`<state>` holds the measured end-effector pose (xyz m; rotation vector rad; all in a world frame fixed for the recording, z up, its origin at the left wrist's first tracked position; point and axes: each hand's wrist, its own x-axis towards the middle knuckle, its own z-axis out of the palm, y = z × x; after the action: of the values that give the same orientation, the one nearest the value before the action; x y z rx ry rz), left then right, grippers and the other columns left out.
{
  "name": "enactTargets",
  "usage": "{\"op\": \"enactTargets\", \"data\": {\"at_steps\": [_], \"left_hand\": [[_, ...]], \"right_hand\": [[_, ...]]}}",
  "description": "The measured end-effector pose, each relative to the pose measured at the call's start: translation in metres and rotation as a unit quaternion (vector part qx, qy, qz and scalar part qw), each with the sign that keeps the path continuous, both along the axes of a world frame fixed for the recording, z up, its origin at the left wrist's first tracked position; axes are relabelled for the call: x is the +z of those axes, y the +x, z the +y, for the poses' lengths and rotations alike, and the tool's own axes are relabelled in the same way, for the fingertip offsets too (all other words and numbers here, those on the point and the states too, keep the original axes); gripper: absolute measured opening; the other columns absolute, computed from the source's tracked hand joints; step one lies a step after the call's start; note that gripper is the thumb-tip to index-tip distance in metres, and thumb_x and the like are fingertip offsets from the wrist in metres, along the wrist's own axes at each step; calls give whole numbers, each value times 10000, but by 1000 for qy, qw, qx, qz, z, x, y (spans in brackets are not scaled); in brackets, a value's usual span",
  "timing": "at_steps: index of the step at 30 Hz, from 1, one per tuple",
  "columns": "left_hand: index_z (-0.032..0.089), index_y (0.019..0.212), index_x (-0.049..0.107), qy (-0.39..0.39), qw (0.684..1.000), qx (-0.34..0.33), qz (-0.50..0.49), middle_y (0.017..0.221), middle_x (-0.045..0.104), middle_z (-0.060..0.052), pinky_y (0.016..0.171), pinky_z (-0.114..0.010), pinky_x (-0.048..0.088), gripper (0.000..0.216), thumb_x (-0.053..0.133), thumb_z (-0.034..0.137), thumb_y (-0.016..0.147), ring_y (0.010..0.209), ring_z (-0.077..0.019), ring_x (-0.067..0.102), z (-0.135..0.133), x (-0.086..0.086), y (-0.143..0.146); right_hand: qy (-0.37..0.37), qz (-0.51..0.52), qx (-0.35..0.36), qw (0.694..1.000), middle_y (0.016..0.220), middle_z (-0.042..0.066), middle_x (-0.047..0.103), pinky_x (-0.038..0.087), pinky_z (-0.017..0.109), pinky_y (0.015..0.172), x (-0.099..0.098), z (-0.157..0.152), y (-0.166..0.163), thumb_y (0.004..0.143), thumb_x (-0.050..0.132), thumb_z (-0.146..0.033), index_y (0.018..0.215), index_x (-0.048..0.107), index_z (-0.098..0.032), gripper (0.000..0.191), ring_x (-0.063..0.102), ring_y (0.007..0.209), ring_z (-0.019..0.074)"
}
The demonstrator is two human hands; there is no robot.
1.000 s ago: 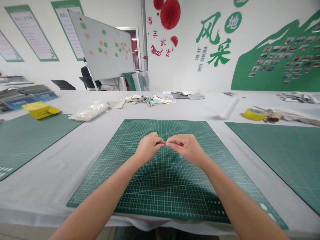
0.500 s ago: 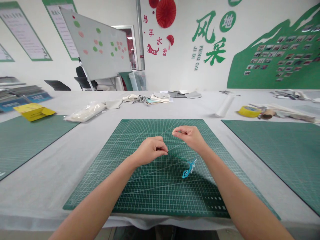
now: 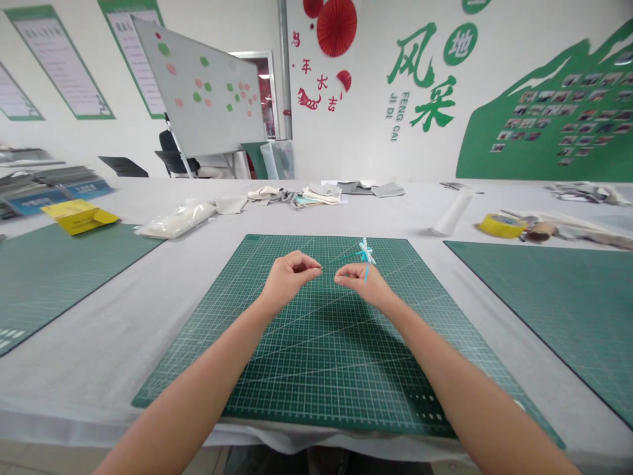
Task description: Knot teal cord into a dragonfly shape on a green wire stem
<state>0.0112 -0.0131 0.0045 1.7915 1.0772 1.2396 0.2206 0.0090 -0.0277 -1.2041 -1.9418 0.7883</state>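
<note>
My left hand (image 3: 291, 277) is pinched closed over the middle of the green cutting mat (image 3: 297, 369). From its fingertips a thin green strand (image 3: 350, 255) runs to the right, faint against the mat. At the strand's far end is a small blue-and-white ornament (image 3: 366, 252), with a blue tail reaching down over the back of my right hand (image 3: 363, 282). Thumb and forefinger of my right hand are also pressed together, just right of the left fingertips and apart from them. Whatever lies in that right pinch is too small to make out.
Other cutting mats (image 3: 544, 297) lie on both sides. Along the back are a plastic bag (image 3: 178, 220), fabric scraps (image 3: 321, 193), a white roll (image 3: 451, 212) and yellow tape (image 3: 502, 225). A yellow folder (image 3: 82, 216) rests at left.
The blue ornament has swung from hanging below the hands up to just above my right hand. My left hand has risen and shifted left; my right hand has come lower. The view has turned slightly.
</note>
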Motion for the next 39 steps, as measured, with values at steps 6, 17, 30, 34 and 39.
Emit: {"op": "enactTargets", "data": {"at_steps": [6, 17, 30, 34, 39], "left_hand": [[141, 745, 662, -69, 991, 75, -81, 635, 597, 2, 485, -214, 363, 173, 701, 294, 675, 517, -73, 449, 7, -6, -1], [159, 736, 689, 0, 991, 123, 50, 712, 650, -19, 598, -261, 444, 97, 669, 250, 708, 622, -121, 563, 9, -13, -3], [210, 722, 683, 117, 954, 17, 274, 729, 578, 12, 650, -253, 409, 113, 603, 176, 794, 705, -125, 546, -6, -11, 5], [202, 739, 686, 122, 952, -58, 275, 740, 587, 9, 670, -250, 415, 97, 613, 162, 789, 732, -126, 555, -10, -8, 7], [189, 719, 695, 96, 960, -156, 211, 720, 600, 0, 688, -254, 429, 112, 617, 149, 789, 725, -122, 568, -14, -1, 9]], "right_hand": [[26, -55, 32, 998, 499, -59, 445, 285, 214, 500, 13, -20, -14, 784, 587, -287, 722, 692, -181, 161, 369, 481, 76], [54, -77, 96, 991, 504, -59, 472, 290, 215, 504, 37, -48, -28, 821, 578, -244, 756, 693, -192, 143, 402, 486, 73], [126, -1, 16, 992, 544, -44, 490, 285, 223, 502, 50, -49, -17, 852, 555, -280, 762, 665, -179, 174, 363, 493, 73], [134, 9, -26, 991, 502, -55, 421, 271, 230, 490, 50, -41, -7, 832, 574, -291, 762, 670, -176, 165, 336, 475, 76], [108, 21, -43, 993, 490, -61, 359, 257, 238, 490, 43, -24, 5, 805, 596, -337, 750, 679, -174, 191, 313, 476, 78]]}}
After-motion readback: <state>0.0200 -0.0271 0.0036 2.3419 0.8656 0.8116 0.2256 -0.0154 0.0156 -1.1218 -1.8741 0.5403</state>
